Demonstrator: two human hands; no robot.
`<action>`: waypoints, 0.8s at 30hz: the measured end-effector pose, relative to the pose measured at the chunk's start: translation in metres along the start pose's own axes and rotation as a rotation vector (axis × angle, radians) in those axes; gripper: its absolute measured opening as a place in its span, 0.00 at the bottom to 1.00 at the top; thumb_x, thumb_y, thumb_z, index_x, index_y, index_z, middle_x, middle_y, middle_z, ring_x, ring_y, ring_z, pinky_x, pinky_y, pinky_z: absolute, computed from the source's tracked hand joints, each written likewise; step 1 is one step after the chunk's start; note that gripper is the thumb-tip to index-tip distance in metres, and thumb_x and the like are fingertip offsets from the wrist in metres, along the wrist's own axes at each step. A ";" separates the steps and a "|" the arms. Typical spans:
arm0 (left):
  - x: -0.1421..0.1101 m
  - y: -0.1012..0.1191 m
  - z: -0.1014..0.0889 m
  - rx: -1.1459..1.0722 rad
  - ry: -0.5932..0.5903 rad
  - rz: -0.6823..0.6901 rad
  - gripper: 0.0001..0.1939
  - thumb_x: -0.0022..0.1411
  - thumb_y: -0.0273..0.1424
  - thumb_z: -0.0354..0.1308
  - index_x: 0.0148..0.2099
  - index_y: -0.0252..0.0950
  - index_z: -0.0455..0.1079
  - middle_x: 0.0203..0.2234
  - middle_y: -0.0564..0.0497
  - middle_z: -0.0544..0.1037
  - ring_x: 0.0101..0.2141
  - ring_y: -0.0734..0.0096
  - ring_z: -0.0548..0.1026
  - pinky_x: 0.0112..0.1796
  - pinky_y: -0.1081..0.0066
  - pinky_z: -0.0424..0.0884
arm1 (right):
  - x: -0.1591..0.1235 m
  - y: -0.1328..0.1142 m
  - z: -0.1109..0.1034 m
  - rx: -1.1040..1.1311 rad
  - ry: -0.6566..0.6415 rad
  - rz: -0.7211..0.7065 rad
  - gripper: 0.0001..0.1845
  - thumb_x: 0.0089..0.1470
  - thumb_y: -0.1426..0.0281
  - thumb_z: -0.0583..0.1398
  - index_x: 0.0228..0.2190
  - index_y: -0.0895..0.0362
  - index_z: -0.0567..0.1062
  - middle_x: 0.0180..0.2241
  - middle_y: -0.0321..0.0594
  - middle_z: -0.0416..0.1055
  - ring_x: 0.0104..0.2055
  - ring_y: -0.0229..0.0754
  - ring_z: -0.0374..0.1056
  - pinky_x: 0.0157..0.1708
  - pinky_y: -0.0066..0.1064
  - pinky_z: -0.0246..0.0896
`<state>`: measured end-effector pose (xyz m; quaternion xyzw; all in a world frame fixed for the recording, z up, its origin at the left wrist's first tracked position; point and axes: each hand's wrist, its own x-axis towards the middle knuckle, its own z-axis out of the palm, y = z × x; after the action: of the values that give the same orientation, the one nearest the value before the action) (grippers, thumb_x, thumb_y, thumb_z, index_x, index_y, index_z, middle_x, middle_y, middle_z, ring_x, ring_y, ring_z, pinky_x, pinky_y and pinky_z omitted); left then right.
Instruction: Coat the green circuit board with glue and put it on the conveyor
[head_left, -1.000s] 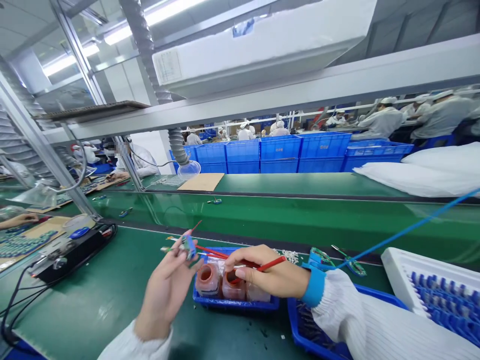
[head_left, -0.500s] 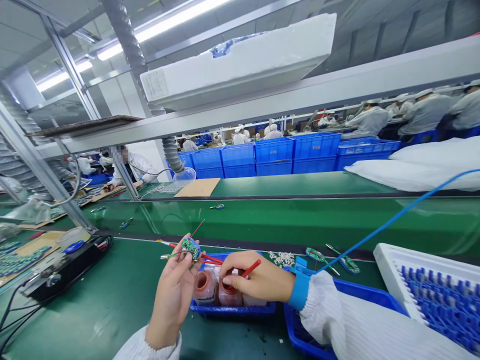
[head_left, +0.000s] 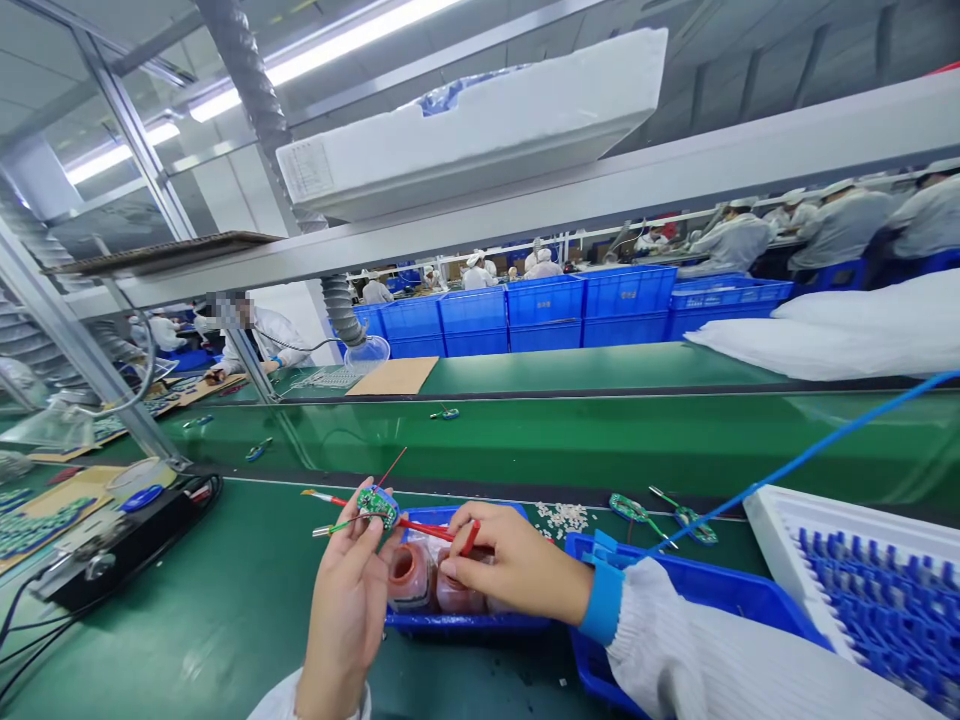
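Note:
My left hand (head_left: 346, 600) holds up a small round green circuit board (head_left: 376, 503) by its edge, with thin red and green wires trailing from it. My right hand (head_left: 517, 572) grips a thin red brush (head_left: 469, 538) over two small jars of orange-red liquid (head_left: 411, 577) that stand in a shallow blue tray (head_left: 465, 622). The brush tip points down toward the jars. A blue wrist strap (head_left: 602, 596) with a blue cord (head_left: 810, 453) circles my right wrist.
A blue bin (head_left: 720, 590) lies under my right forearm, a white foam tray with blue parts (head_left: 862, 580) to its right. Loose boards (head_left: 660, 510) and white bits (head_left: 562, 517) lie near the green conveyor (head_left: 600, 440). A black device with cables (head_left: 112, 550) sits left. Other workers sit beyond.
My right hand has turned the red brush from pointing up-right to tip-down over the jars. My left hand keeps the board raised, now slightly more upright.

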<state>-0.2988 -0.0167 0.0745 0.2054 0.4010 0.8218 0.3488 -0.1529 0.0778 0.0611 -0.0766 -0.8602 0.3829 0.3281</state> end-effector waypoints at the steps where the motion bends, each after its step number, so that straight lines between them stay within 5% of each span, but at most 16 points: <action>1: 0.000 0.000 0.000 0.002 0.001 0.002 0.19 0.47 0.26 0.66 0.44 0.42 0.73 0.33 0.54 0.74 0.36 0.72 0.70 0.38 0.72 0.74 | 0.001 -0.003 -0.002 -0.027 -0.023 0.005 0.10 0.51 0.83 0.64 0.23 0.64 0.71 0.28 0.35 0.66 0.31 0.38 0.64 0.33 0.29 0.62; 9: -0.002 0.011 0.006 0.013 -0.006 0.065 0.21 0.47 0.26 0.65 0.46 0.42 0.72 0.33 0.54 0.75 0.35 0.72 0.71 0.36 0.72 0.74 | 0.020 -0.022 -0.020 -0.148 -0.073 0.005 0.08 0.57 0.80 0.61 0.26 0.63 0.70 0.27 0.34 0.65 0.32 0.38 0.64 0.36 0.31 0.61; 18: -0.001 0.015 0.003 0.041 -0.033 0.094 0.20 0.51 0.25 0.62 0.48 0.44 0.71 0.31 0.55 0.74 0.35 0.72 0.71 0.37 0.70 0.75 | 0.017 -0.019 -0.020 -0.087 -0.098 0.002 0.07 0.55 0.82 0.62 0.26 0.63 0.71 0.27 0.34 0.67 0.31 0.37 0.65 0.33 0.28 0.61; 24: 0.003 0.024 0.019 0.056 -0.104 0.214 0.20 0.51 0.26 0.63 0.48 0.44 0.71 0.32 0.53 0.76 0.35 0.71 0.72 0.36 0.70 0.75 | 0.021 -0.035 -0.034 -0.019 -0.044 -0.050 0.10 0.51 0.86 0.62 0.26 0.61 0.73 0.26 0.33 0.67 0.29 0.36 0.63 0.29 0.24 0.55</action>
<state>-0.2989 -0.0156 0.1052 0.2990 0.3811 0.8309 0.2737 -0.1434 0.0824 0.1128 -0.0497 -0.8724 0.3683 0.3176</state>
